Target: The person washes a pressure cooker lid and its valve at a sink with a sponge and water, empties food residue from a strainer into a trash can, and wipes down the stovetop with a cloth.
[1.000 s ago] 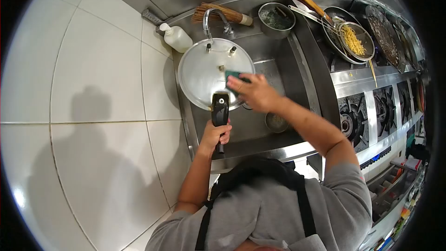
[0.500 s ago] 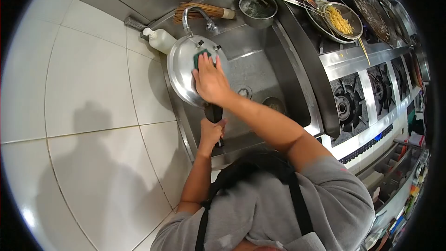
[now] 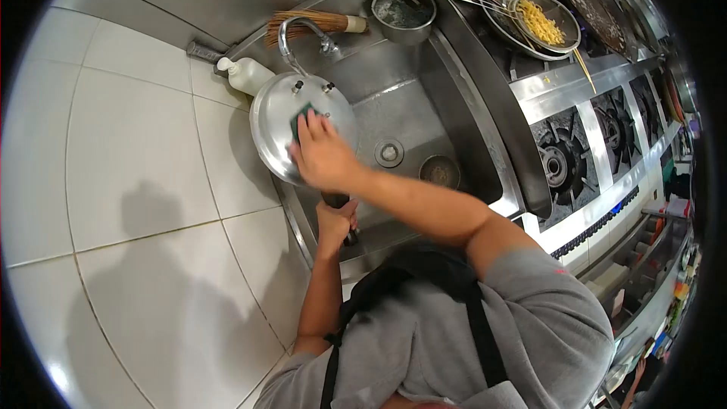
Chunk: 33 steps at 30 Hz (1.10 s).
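Along the sink's (image 3: 409, 117) left edge, the metal lid (image 3: 274, 127) has its long axis toward the near edge, black handle (image 3: 334, 200) bodyward, clasped by the left grip (image 3: 335, 223); the right grip (image 3: 324, 153) holds a green pad (image 3: 297, 124) against it.

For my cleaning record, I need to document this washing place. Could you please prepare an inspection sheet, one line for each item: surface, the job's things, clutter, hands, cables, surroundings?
Surface: metal sink, its drain visible.
Job's things: round metal lid with black handle; green pad against the lid.
Clutter: pump bottle, bristle brush and metal pot along the sink's far side; round item inside the sink, identity unclear.
Hands: left hand grips the handle; right hand has the pad under its fingers.
Cables: nothing seen.
Surroundings: white tiles left; burners right, with yellow strips in a strainer above a pan.
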Each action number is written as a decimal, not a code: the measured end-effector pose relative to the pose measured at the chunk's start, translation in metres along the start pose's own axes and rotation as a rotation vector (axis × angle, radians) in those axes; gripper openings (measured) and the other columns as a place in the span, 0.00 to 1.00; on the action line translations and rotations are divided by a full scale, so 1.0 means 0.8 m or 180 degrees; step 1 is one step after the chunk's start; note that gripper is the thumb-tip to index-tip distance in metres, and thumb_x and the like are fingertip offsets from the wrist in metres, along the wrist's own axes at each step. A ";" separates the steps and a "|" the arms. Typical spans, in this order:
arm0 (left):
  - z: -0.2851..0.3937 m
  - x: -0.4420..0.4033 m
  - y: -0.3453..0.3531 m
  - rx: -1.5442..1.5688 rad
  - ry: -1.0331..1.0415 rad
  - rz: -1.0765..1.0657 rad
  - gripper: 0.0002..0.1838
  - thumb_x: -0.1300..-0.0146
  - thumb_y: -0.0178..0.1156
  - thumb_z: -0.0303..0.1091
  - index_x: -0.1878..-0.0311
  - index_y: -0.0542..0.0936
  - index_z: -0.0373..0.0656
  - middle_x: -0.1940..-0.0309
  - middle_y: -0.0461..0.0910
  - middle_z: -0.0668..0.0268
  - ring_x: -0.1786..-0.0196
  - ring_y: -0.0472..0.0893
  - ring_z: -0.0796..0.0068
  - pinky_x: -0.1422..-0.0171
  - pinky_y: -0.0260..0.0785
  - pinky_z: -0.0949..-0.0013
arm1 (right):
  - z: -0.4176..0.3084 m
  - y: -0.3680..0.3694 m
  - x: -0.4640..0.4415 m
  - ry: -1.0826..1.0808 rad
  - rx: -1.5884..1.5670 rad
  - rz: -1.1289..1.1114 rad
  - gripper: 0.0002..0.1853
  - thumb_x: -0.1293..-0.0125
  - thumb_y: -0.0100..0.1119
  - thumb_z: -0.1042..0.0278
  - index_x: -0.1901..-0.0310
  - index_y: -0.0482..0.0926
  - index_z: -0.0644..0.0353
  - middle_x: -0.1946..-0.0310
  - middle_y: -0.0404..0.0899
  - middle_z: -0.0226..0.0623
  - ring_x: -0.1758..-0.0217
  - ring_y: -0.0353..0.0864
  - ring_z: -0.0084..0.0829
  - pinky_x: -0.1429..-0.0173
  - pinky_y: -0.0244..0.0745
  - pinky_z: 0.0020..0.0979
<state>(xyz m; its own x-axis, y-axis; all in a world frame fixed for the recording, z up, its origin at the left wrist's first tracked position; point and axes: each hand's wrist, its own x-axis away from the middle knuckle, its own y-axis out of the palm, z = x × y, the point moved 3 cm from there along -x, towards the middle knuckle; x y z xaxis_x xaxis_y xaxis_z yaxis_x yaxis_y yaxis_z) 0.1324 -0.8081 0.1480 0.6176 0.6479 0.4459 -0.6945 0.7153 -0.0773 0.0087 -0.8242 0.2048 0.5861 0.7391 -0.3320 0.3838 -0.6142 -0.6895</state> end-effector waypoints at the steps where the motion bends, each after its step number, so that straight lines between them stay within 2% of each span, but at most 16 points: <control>1: -0.001 -0.005 -0.003 0.0143 0.0068 -0.0029 0.11 0.42 0.61 0.21 0.78 0.71 0.38 0.88 0.70 0.67 0.88 0.68 0.78 0.84 0.59 0.71 | -0.008 -0.002 0.017 -0.0340 -0.0006 0.0068 0.31 0.27 0.46 0.58 0.38 0.62 0.84 0.38 0.64 0.74 0.33 0.64 0.65 0.26 0.55 0.51; 7: 0.013 0.000 0.005 0.0159 -0.0012 -0.0177 0.11 0.40 0.58 0.21 0.79 0.71 0.38 0.89 0.69 0.66 0.90 0.68 0.76 0.84 0.58 0.71 | 0.022 -0.007 -0.023 -0.0217 -0.0246 0.0316 0.32 0.28 0.49 0.54 0.35 0.63 0.76 0.32 0.61 0.62 0.30 0.64 0.57 0.26 0.54 0.53; 9: 0.019 -0.004 0.008 0.0257 -0.0086 -0.0136 0.12 0.42 0.59 0.22 0.80 0.71 0.38 0.90 0.68 0.66 0.90 0.67 0.75 0.83 0.58 0.70 | 0.016 -0.018 -0.008 -0.0846 -0.0251 0.0097 0.32 0.28 0.49 0.53 0.32 0.61 0.71 0.29 0.58 0.55 0.26 0.59 0.54 0.25 0.52 0.53; 10: 0.019 -0.008 0.001 0.0253 -0.0070 -0.0105 0.12 0.42 0.59 0.22 0.80 0.71 0.38 0.90 0.68 0.66 0.90 0.67 0.75 0.83 0.58 0.70 | 0.023 -0.014 0.013 -0.0930 -0.0540 -0.0323 0.32 0.27 0.48 0.55 0.28 0.57 0.64 0.25 0.53 0.47 0.22 0.51 0.51 0.23 0.47 0.54; 12: 0.011 -0.013 -0.011 0.0724 -0.0087 -0.0380 0.06 0.43 0.60 0.22 0.74 0.73 0.35 0.89 0.67 0.66 0.90 0.65 0.76 0.84 0.58 0.70 | 0.050 -0.023 0.040 -0.0728 -0.0453 -0.0902 0.33 0.27 0.46 0.55 0.25 0.53 0.59 0.23 0.48 0.45 0.20 0.44 0.49 0.22 0.41 0.55; 13: 0.014 -0.012 -0.012 0.0754 -0.0084 -0.0345 0.06 0.43 0.60 0.22 0.74 0.73 0.35 0.89 0.67 0.66 0.90 0.65 0.76 0.84 0.58 0.70 | 0.078 -0.019 0.039 -0.0572 -0.0339 -0.0887 0.33 0.26 0.45 0.54 0.25 0.52 0.59 0.23 0.48 0.45 0.20 0.44 0.49 0.22 0.39 0.55; 14: 0.017 -0.007 -0.012 0.0977 -0.0260 -0.0414 0.05 0.44 0.61 0.22 0.69 0.73 0.34 0.88 0.67 0.66 0.89 0.65 0.77 0.84 0.57 0.70 | 0.108 -0.011 0.034 -0.0366 -0.0234 -0.0862 0.33 0.26 0.44 0.53 0.25 0.52 0.59 0.23 0.47 0.45 0.19 0.43 0.48 0.21 0.38 0.55; 16: 0.012 0.000 -0.011 0.1091 -0.0474 -0.0597 0.12 0.43 0.60 0.23 0.57 0.72 0.35 0.86 0.67 0.68 0.89 0.64 0.79 0.84 0.56 0.71 | 0.156 -0.011 0.002 0.0134 -0.0303 -0.0718 0.35 0.26 0.42 0.47 0.24 0.51 0.57 0.22 0.46 0.41 0.19 0.43 0.45 0.21 0.38 0.54; 17: 0.012 0.001 -0.007 0.1087 -0.0474 -0.0609 0.12 0.43 0.60 0.23 0.57 0.72 0.35 0.86 0.67 0.68 0.89 0.64 0.79 0.84 0.56 0.71 | 0.167 -0.011 -0.015 0.0141 -0.0298 -0.0710 0.35 0.26 0.42 0.47 0.24 0.51 0.57 0.22 0.46 0.41 0.19 0.43 0.45 0.21 0.38 0.54; 19: 0.010 0.005 0.002 0.1232 -0.0541 -0.0800 0.10 0.42 0.60 0.24 0.58 0.72 0.35 0.86 0.67 0.67 0.89 0.63 0.79 0.84 0.55 0.71 | 0.182 -0.007 -0.035 0.0797 -0.0617 -0.0572 0.35 0.26 0.42 0.47 0.25 0.52 0.56 0.22 0.46 0.41 0.19 0.43 0.46 0.21 0.38 0.56; 20: 0.007 0.000 0.001 0.1240 -0.0547 -0.0782 0.10 0.42 0.60 0.24 0.58 0.72 0.35 0.86 0.67 0.67 0.89 0.63 0.79 0.84 0.55 0.71 | 0.171 -0.005 -0.027 0.0784 -0.0620 -0.0583 0.35 0.26 0.42 0.47 0.25 0.52 0.56 0.22 0.46 0.41 0.19 0.43 0.46 0.21 0.38 0.56; 23: 0.004 -0.024 -0.010 0.1269 -0.0492 -0.0757 0.08 0.39 0.59 0.26 0.59 0.73 0.36 0.84 0.67 0.67 0.88 0.63 0.79 0.84 0.54 0.73 | 0.096 -0.007 0.033 -0.0647 -0.0355 -0.0925 0.33 0.27 0.44 0.47 0.25 0.55 0.54 0.22 0.48 0.40 0.20 0.44 0.49 0.22 0.38 0.57; 25: -0.001 -0.027 -0.018 0.1363 -0.0410 -0.0925 0.09 0.38 0.58 0.29 0.57 0.73 0.37 0.84 0.67 0.68 0.88 0.63 0.81 0.84 0.54 0.73 | 0.092 -0.019 0.042 -0.0733 -0.0307 -0.1081 0.32 0.26 0.43 0.50 0.25 0.55 0.52 0.23 0.49 0.40 0.20 0.43 0.49 0.21 0.37 0.57; 27: 0.004 -0.018 -0.014 0.1758 -0.0683 -0.0850 0.11 0.39 0.59 0.27 0.55 0.72 0.37 0.82 0.68 0.69 0.88 0.62 0.81 0.84 0.55 0.73 | 0.108 -0.019 0.042 -0.0799 -0.0257 -0.1235 0.30 0.25 0.42 0.52 0.25 0.55 0.50 0.23 0.49 0.40 0.20 0.43 0.48 0.21 0.35 0.57; 29: -0.007 -0.007 -0.011 0.1946 -0.0837 -0.0931 0.11 0.39 0.59 0.27 0.55 0.72 0.38 0.81 0.68 0.69 0.88 0.61 0.82 0.84 0.54 0.74 | 0.164 -0.012 0.008 0.0389 -0.0852 -0.0452 0.32 0.27 0.43 0.50 0.27 0.57 0.58 0.24 0.52 0.44 0.21 0.46 0.49 0.21 0.40 0.53; 33: -0.018 -0.004 0.001 0.2379 -0.0937 -0.1191 0.09 0.37 0.57 0.27 0.54 0.73 0.39 0.79 0.68 0.70 0.88 0.61 0.84 0.84 0.54 0.75 | 0.210 0.005 -0.020 0.1102 -0.1816 -0.0167 0.33 0.26 0.43 0.51 0.29 0.57 0.66 0.25 0.52 0.51 0.21 0.47 0.52 0.21 0.44 0.48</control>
<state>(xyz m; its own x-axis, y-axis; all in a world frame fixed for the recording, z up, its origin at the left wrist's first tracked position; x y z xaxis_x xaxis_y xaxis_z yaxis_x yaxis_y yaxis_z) 0.1348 -0.8060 0.1338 0.8041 0.2384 0.5446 -0.5892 0.4419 0.6764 -0.1191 -0.7916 0.0992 0.7150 0.6990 -0.0161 0.6795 -0.7001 -0.2192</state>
